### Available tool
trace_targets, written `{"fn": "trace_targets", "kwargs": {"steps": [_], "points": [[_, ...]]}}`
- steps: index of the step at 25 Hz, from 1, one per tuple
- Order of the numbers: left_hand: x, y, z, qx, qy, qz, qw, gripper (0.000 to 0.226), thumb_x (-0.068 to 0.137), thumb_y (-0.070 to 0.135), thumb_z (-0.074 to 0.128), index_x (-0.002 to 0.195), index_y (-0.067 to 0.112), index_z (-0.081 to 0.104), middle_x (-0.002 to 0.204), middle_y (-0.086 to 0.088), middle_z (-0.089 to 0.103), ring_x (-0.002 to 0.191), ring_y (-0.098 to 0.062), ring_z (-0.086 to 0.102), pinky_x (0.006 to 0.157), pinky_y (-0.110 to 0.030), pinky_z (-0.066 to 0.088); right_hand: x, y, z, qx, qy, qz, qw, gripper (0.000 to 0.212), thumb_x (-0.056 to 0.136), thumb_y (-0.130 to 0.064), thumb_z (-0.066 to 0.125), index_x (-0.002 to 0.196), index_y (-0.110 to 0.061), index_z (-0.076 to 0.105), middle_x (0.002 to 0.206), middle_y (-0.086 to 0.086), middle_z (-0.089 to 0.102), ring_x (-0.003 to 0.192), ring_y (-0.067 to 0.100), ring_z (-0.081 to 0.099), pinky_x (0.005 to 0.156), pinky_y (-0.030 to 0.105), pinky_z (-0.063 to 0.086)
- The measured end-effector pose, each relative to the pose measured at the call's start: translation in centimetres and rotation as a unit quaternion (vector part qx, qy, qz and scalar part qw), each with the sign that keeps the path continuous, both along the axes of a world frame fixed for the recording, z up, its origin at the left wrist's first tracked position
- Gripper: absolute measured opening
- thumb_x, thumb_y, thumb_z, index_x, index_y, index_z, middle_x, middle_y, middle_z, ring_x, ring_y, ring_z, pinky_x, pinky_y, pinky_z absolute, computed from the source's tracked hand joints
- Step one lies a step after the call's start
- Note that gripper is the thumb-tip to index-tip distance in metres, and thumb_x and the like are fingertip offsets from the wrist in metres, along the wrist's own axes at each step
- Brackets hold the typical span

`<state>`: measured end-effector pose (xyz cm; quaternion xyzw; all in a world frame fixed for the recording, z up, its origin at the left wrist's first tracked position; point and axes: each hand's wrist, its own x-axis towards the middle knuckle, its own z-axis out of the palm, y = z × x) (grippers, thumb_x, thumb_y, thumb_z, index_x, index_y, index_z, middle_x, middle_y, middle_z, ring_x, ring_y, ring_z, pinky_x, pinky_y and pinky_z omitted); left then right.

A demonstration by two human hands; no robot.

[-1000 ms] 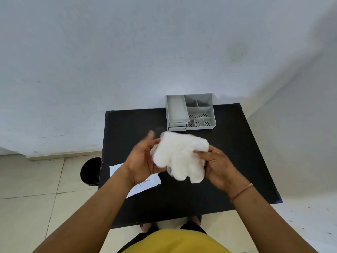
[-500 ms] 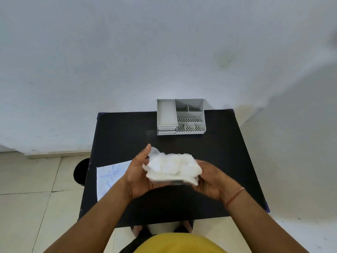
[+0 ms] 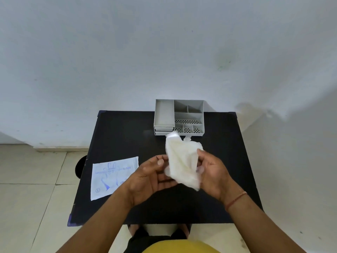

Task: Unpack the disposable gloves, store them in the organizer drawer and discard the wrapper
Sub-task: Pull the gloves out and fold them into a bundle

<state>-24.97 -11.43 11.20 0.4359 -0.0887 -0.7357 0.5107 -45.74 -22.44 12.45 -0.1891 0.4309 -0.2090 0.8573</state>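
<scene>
We have the gloves out of their pack and bunched in the air just in front of the organizer, their top corner close to its drawer fronts, which look closed. Our right hand pinches the bundle between thumb and fingers. Our left hand is cupped against its other side, and we cannot tell whether it grips or only touches. To do this step well, we judge, we should fold the limp bundle into a flat packet narrower than the drawer, pass it wholly to the right hand, and free the left to pull the drawer open, steadying the organizer if it slides on the surface. The wrapper lies flat, well to the front-left of the organizer, with what looks like a dark bin on the floor farther left.
</scene>
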Motion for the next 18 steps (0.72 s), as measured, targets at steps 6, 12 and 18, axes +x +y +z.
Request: {"fn": "trace_targets", "kwargs": {"steps": [6,12,18], "points": [[-1.3,-1.3,1.1,0.026,-0.087,-0.025,0.996,0.058,0.094,0.042,0.073,0.141,0.008,0.066,0.135,-0.022,0.074,0.119,-0.043,0.073,0.101,-0.062,0.059,0.3,-1.0,0.9,-0.095,0.093,0.068,0.989,0.031,0.094,-0.002,0.070,0.124,-0.010,0.072,0.126,0.023,0.075,0.113,0.045,0.074,0.093,0.064,0.060],[-2.4,-1.2,0.2,0.026,-0.070,0.112,0.991,0.052,0.093,0.013,0.078,0.142,0.007,0.063,0.141,-0.021,0.072,0.126,-0.042,0.072,0.103,-0.067,0.056,-0.7,-1.6,1.0,-0.107,0.105,0.112,0.982,0.038,0.100,-0.033,0.067,0.131,-0.013,0.068,0.127,0.016,0.075,0.116,0.043,0.073,0.087,0.057,0.062],[-3.2,-0.3,-0.9,-0.008,0.008,0.130,0.991,0.064,0.093,-0.002,0.070,0.154,0.011,0.054,0.153,-0.022,0.062,0.136,-0.047,0.063,0.083,-0.055,0.065,-2.4,0.1,1.6,-0.147,0.136,0.101,0.975,0.025,0.095,-0.013,0.074,0.119,-0.009,0.073,0.117,0.017,0.077,0.095,0.031,0.079,0.067,0.037,0.064]]}}
